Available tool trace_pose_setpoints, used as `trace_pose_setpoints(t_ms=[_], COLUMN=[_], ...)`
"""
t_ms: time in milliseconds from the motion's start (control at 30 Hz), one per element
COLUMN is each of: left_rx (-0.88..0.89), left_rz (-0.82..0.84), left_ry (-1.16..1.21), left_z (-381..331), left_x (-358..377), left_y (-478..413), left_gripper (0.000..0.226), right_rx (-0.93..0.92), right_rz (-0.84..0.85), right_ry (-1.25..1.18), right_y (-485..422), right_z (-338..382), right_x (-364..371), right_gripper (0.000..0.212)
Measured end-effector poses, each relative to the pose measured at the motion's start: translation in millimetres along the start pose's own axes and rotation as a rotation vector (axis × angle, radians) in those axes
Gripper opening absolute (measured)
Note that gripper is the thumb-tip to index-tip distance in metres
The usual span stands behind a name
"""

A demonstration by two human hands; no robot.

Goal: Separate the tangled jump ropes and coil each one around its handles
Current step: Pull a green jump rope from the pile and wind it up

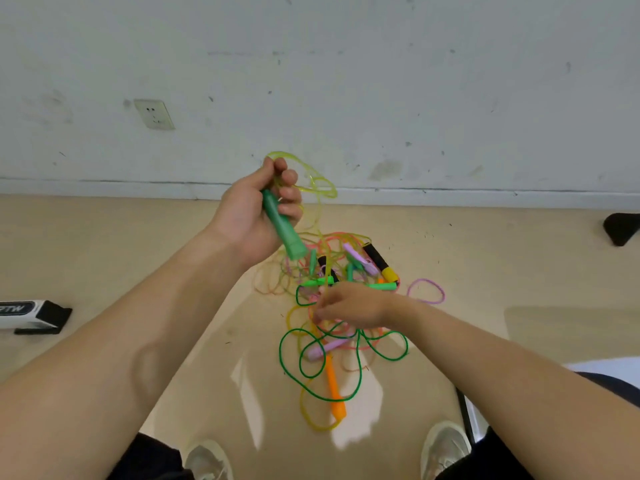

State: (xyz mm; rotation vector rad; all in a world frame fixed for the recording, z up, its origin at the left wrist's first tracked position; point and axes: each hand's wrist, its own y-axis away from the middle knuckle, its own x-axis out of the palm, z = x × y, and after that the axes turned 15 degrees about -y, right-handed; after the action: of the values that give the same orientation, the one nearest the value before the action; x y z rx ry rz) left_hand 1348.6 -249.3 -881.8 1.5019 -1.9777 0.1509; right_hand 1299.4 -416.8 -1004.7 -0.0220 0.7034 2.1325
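My left hand [258, 209] is raised above the floor and grips a green handle [282, 226], with loops of clear yellow-green rope [313, 183] bunched at its fingers and trailing down to the pile. My right hand [349, 304] is low over the tangle of jump ropes [341, 306] and pinches a thin strand there. The pile holds a dark green rope [360, 372], an orange handle [334, 389], pink handles [327, 348], a black and yellow handle [381, 263], bright green handles [317, 282] and a purple loop [426, 291].
The wall [346, 81] with a socket [154, 114] rises just behind the pile. A black and white object [33, 315] lies on the floor at left, a dark object [621, 228] at right. My shoes [445, 448] stand close below the pile.
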Motion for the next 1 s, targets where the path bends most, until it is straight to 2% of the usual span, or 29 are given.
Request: trace_pose_setpoints(t_ms=[67,133,200,267,333,433,567,667,733,867,1000], left_rx=[0.060,0.142,0.200,0.193,0.149,0.093,0.033,-0.063,-0.082,-0.032,-0.071], left_rz=[-0.096,-0.246,-0.410,-0.490,-0.439,-0.220,-0.025,0.091,0.108,0.011,-0.027], left_ry=[0.011,-0.110,-0.396,-0.725,-0.927,-1.080,-1.033,-0.909,-0.887,-0.904,-0.503], left_z=[-9.9,-15.3,-12.5,-1.9,12.8,37.1,64.5,73.1,71.2,55.1,33.9], left_x=[-13.8,-31.9,-49.3,-61.9,-67.3,-60.7,-35.8,-26.2,-27.2,-26.3,-13.2], left_y=[-2.5,-5.0,-6.6,-7.8,-7.2,-2.6,4.5,7.3,7.3,3.9,3.6], left_gripper=[0.030,0.029,0.024,0.020,0.018,0.016,0.016,0.021,0.026,0.024,0.023], right_rx=[0.082,0.177,0.179,0.092,-0.016,-0.131,-0.246,-0.324,-0.349,-0.248,-0.012], right_rz=[-0.028,-0.076,-0.137,-0.197,-0.201,-0.202,-0.251,-0.363,-0.460,-0.576,-0.659], right_ry=[0.073,-0.027,-0.183,-0.370,-0.565,-0.872,-1.180,-1.298,-1.339,-1.255,-0.898], right_y=[-2.0,-1.0,4.4,10.9,15.4,22.0,28.4,30.2,29.9,27.1,23.8], right_z=[-11.6,-18.0,-13.8,0.4,16.9,43.1,64.1,65.0,60.8,46.2,36.3], right_x=[-5.0,-14.1,-22.8,-30.3,-35.2,-41.5,-52.1,-65.3,-75.2,-80.4,-71.1], right_gripper=[0.018,0.022,0.023,0.023,0.020,0.020,0.023,0.022,0.022,0.027,0.036])
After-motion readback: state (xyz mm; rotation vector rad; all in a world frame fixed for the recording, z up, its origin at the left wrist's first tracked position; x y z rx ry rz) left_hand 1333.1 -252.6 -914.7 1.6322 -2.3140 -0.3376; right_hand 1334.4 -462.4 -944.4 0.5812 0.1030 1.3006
